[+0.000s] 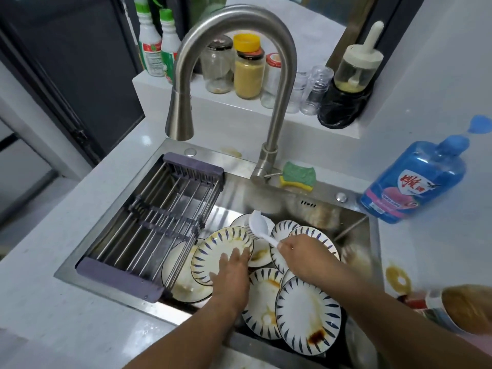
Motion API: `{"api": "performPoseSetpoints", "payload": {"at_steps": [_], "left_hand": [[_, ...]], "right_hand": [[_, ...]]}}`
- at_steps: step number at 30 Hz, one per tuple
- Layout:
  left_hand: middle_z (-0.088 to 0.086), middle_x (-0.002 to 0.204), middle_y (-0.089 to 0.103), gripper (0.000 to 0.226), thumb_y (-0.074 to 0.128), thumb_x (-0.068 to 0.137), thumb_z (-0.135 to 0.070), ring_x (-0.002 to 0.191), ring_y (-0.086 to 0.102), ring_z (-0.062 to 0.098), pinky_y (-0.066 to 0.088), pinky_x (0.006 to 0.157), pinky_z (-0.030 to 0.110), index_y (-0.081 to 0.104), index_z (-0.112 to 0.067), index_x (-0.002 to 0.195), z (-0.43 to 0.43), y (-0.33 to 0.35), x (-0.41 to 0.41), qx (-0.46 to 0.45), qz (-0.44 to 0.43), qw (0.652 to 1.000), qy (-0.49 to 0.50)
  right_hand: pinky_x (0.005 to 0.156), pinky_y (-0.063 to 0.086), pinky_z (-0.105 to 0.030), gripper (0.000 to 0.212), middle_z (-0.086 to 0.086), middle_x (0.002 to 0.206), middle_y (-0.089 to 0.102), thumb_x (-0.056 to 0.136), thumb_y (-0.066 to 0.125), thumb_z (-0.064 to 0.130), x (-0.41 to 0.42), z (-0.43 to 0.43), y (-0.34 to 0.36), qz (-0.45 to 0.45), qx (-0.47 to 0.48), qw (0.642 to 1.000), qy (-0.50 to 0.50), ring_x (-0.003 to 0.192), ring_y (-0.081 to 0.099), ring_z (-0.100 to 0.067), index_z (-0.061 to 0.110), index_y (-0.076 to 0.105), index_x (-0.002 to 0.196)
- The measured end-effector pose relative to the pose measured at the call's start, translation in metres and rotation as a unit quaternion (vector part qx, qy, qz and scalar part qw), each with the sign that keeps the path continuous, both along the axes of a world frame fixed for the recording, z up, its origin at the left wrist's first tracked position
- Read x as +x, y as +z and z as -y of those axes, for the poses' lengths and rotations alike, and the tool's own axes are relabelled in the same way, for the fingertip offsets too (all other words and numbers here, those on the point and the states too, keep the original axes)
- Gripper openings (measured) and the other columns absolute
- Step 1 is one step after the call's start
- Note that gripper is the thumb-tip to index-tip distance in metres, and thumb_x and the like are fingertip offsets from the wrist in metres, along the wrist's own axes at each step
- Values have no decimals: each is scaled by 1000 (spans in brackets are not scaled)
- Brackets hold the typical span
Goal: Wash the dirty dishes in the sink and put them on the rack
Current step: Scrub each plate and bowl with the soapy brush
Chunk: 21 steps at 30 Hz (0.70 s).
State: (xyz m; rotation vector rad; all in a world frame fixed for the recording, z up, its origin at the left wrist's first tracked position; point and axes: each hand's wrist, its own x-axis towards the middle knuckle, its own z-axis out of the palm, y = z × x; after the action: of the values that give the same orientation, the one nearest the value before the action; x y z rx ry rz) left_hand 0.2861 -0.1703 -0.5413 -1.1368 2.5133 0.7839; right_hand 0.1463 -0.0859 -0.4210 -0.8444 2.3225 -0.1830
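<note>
Hardly any of the job is done, judging by how things lie: the drying rack (159,219), set across the left part of the sink (239,194), holds no dishes at all, and every plate in the basin shows grease or sauce. About eight or nine white plates with blue dashed rims lie stacked and overlapping there; the nearest plate (307,312) has a dark brown smear at its lower rim. The left hand (231,274) has its fingers straight and spread on the face of a tilted plate (215,249) beside the rack's edge, steadying it. The right hand (299,255) is curled round the handle of a white dish brush (257,227), whose bristle head hovers over the plates behind. No water can be seen leaving the faucet (239,30), so scrubbing of the first plate looks only just under way; all plates seem yet to be washed, rinsed and racked. As for writing, the blue detergent bottle (415,182) on the table (66,302) bears a red and white crest with Chinese characters, too blurred to read for certain. The green-capped bottles (150,49) on the ledge have red and green labels, also illegible.
</note>
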Motion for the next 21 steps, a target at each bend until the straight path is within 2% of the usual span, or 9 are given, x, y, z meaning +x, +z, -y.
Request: {"api": "performPoseSetpoints", "payload": {"at_steps": [2, 4, 6, 10, 13, 16, 18, 21], "left_hand": [[1, 168, 7, 96, 53, 90, 12, 155, 5, 33, 26, 116, 69, 4, -28, 163, 2, -2, -2, -3, 23, 1000, 19], [3, 170, 2, 98, 50, 88, 16, 156, 0, 35, 21, 117, 71, 2, -29, 162, 5, -12, -3, -3, 38, 999, 32], [3, 170, 3, 91, 46, 90, 14, 156, 2, 36, 22, 115, 73, 9, -28, 161, 8, -21, -3, -7, 42, 998, 47], [8, 169, 3, 79, 42, 93, 11, 155, 2, 39, 22, 115, 73, 14, -21, 160, 9, -30, -6, -10, 67, 996, 66], [14, 169, 1, 86, 42, 92, 13, 155, 0, 40, 22, 115, 73, 8, -26, 162, 9, -34, -9, 5, 76, 992, 98], [13, 169, 0, 93, 45, 91, 15, 156, -1, 36, 22, 115, 72, 3, -27, 162, 9, -41, -8, 32, 75, 986, 148], [11, 169, -2, 97, 48, 89, 16, 156, 0, 35, 22, 115, 72, 0, -26, 163, 9, -44, -6, 44, 74, 980, 178], [12, 169, -4, 98, 50, 90, 15, 156, 0, 35, 23, 115, 72, 0, -27, 163, 10, -50, -3, 53, 81, 972, 212]], "right_hand": [[54, 39, -29, 32, 3, 71, 61, 103, 44, 38, 0, 1, -2, -21, 5, 999, 31, 64, 57, -19, 21, 62, 82], [58, 40, -29, 25, 5, 81, 65, 101, 46, 38, 1, 4, -1, -52, 13, 995, 78, 74, 60, -18, 27, 68, 99], [67, 44, -32, 25, 4, 95, 67, 100, 48, 36, 3, 10, 2, -79, 22, 989, 126, 87, 61, -20, 32, 68, 114], [67, 36, -33, 21, 1, 97, 64, 101, 48, 36, 11, 24, 0, -103, 29, 978, 179, 92, 59, -25, 28, 67, 105], [72, 40, -33, 27, -2, 110, 68, 103, 47, 38, 12, 35, -4, -93, 25, 978, 182, 101, 63, -25, 30, 68, 120], [78, 45, -34, 31, -2, 113, 67, 104, 47, 40, 14, 41, -8, -91, 22, 978, 189, 104, 63, -25, 30, 66, 126], [81, 47, -35, 31, -2, 112, 67, 104, 47, 39, 16, 42, -12, -90, 17, 978, 188, 103, 63, -26, 30, 65, 126], [70, 42, -33, 26, 1, 91, 62, 102, 45, 35, 17, 41, -21, -89, 10, 977, 195, 91, 62, -25, 28, 67, 116]]}}
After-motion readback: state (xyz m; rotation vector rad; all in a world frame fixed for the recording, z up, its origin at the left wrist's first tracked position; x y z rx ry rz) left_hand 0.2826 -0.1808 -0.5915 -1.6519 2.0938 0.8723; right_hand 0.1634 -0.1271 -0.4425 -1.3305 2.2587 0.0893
